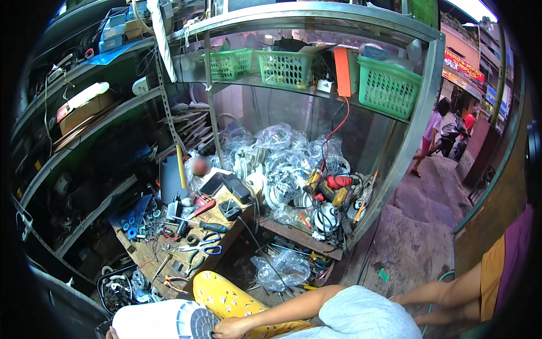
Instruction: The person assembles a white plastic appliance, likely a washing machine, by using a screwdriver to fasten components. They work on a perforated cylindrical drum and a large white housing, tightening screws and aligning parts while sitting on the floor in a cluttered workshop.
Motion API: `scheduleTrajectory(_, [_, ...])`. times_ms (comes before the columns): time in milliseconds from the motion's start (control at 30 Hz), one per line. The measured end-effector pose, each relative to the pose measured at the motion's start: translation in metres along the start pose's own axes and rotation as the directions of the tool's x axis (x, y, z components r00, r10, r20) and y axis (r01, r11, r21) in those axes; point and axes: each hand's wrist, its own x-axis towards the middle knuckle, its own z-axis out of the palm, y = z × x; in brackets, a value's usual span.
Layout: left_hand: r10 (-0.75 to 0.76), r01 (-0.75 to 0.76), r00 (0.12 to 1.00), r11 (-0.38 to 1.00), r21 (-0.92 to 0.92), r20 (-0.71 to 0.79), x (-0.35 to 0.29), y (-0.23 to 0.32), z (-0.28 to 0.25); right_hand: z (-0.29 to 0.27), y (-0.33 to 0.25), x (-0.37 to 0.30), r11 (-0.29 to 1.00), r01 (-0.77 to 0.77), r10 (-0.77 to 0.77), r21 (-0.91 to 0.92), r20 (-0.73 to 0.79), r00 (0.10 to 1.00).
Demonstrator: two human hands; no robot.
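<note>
A large white plastic housing with a round grey ribbed end lies across my lap at the lower edge. My right hand is closed at the rim of that ribbed end, its fingertips partly hidden. Of my left hand only some fingers show, against the housing's left side. Just beyond, a low wooden workbench carries blue-handled scissors, pliers with orange handles, a screwdriver, a roll of dark tape and a red-handled tool.
Bagged white parts fill the glass-sided case, with a red power tool and cables at its front. Green baskets line its upper shelf. Metal shelves stand left. Another person's legs are close at right; a passer-by is farther off.
</note>
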Motion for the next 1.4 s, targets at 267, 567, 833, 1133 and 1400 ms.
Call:
scheduleTrajectory(267, [0.005, 0.002, 0.999, 0.979, 0.204, -0.036, 0.032, -0.018, -0.005, 0.025, 0.019, 0.033, 0.999, -0.02, 0.017, 0.035, 0.068, 0.998])
scheduleTrajectory(567, [0.029, -0.002, 0.992, 0.978, 0.209, -0.125, 0.051, -0.038, 0.026, -0.02, -0.031, 0.008, 0.993, -0.113, 0.106, 0.045, 0.133, 0.985])
scheduleTrajectory(833, [-0.057, 0.058, 0.998, 0.982, 0.18, -0.01, 0.052, -0.033, 0.026, -0.024, -0.022, -0.015, 0.987, -0.141, 0.155, -0.077, 0.231, 0.961])
scheduleTrajectory(1133, [-0.133, 0.155, 0.986, 0.948, 0.277, -0.096, 0.044, -0.029, 0.023, -0.022, -0.042, 0.003, 0.97, -0.232, 0.241, -0.07, 0.191, 0.952])
scheduleTrajectory(1400, [-0.202, 0.212, 0.977, 0.946, 0.246, -0.067, 0.04, -0.023, 0.023, -0.035, -0.052, -0.014, 0.951, -0.274, 0.3, -0.141, 0.233, 0.925])
